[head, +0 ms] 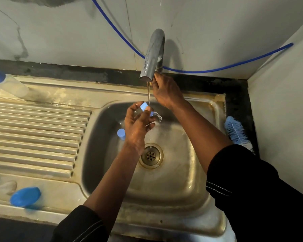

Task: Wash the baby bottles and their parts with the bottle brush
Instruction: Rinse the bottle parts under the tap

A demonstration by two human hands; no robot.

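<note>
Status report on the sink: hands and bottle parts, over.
Left hand holds blue part under running water. Right hand grips tap. Bottle brush lying aside, untouched. Nothing blocking.

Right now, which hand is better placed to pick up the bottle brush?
Right. The bottle brush lies at the sink edge beside the right forearm, and the right hand only grips the tap. The left hand holds a blue bottle part under the water.
</note>
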